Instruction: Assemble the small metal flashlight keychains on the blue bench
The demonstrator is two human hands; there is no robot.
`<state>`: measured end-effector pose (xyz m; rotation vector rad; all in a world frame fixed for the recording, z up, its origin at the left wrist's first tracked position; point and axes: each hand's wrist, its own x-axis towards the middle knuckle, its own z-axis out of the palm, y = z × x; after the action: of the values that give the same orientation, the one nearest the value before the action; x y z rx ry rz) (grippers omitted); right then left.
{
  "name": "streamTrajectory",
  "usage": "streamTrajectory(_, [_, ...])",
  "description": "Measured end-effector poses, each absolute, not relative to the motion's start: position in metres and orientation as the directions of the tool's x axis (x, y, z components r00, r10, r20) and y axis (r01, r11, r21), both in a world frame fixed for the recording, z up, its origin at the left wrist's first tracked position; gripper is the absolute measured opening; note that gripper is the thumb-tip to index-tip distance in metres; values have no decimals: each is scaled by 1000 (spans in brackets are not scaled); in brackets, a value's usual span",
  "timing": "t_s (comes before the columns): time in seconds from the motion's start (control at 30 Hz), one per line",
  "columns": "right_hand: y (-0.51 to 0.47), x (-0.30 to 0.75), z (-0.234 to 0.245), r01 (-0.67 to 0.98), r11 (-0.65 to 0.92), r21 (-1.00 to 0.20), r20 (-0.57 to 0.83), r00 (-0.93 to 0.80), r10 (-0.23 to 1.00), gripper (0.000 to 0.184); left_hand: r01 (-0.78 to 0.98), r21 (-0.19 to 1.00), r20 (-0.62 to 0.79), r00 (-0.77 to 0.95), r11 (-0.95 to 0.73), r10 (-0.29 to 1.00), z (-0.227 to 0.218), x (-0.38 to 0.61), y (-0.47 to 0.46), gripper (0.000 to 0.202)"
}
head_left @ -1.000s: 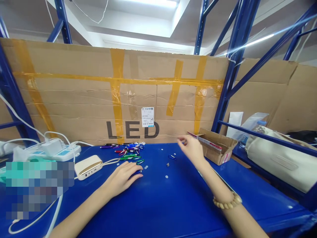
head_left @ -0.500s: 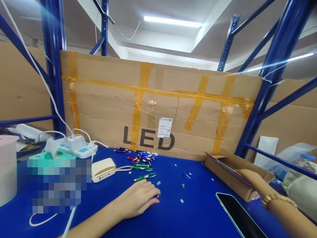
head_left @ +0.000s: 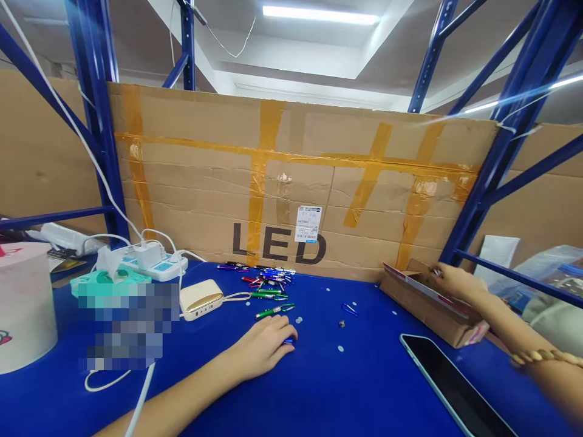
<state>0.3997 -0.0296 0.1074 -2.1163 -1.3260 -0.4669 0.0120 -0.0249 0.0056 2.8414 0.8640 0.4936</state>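
Observation:
My left hand [head_left: 264, 345] rests low over the blue tabletop, its fingers curled round a small blue metallic thing [head_left: 288, 341] that is mostly hidden. At the right, my right hand [head_left: 458, 283] is over the open cardboard box [head_left: 421, 309], fingertips pinched together near its far end; a small shiny spot shows there, too small to name. Just beyond my left hand lies a green keychain flashlight [head_left: 273, 311] with a clip. Behind it are several more in green, red, blue and purple. A loose blue carabiner [head_left: 350, 309] and a small metal piece [head_left: 342, 324] lie between my hands.
A phone [head_left: 455, 382] lies at the front right. On the left stand a cream power bank [head_left: 200, 298] with a strap, a power strip [head_left: 157, 267] with cables, a teal tissue pack [head_left: 109, 285] and a white canister [head_left: 27, 309]. A large cardboard sheet [head_left: 218, 182] walls the back.
My right hand has come up out of the box, its fingers now visible above the far end. My left hand stays on the table with the blue thing. The view has shifted slightly.

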Motion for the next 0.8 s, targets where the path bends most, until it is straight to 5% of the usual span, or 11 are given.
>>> streamTrajectory(0.17, [-21, 368, 113, 913, -151, -380, 442, 322, 837, 31, 510, 320, 301, 744, -798, 596, -3, 14, -22, 19])
streamTrajectory(0.27, [-19, 312, 92, 571, 229, -788, 203, -110, 973, 39, 476, 381, 330, 730, -792, 598, -7, 15, -21, 21])
streamTrajectory(0.37, [-23, 254, 67, 292, 198, -936, 63, -415, 908, 40, 481, 458, 324, 693, -747, 644, -5, 15, -22, 26])
streamTrajectory(0.47, [-28, 215, 50, 198, 194, -961, 52, -558, 828, 37, 495, 567, 326, 600, -659, 731, 1, 15, -25, 35])
streamTrajectory(0.57, [-32, 197, 41, 148, 283, -948, 160, -546, 822, 34, 405, 672, 388, 520, -619, 761, 7, 17, -28, 29])
streamTrajectory(0.8, [-46, 183, 22, 16, 181, -983, 174, -196, 965, 40, 350, 769, 384, 415, -535, 825, 11, 23, -29, 23])
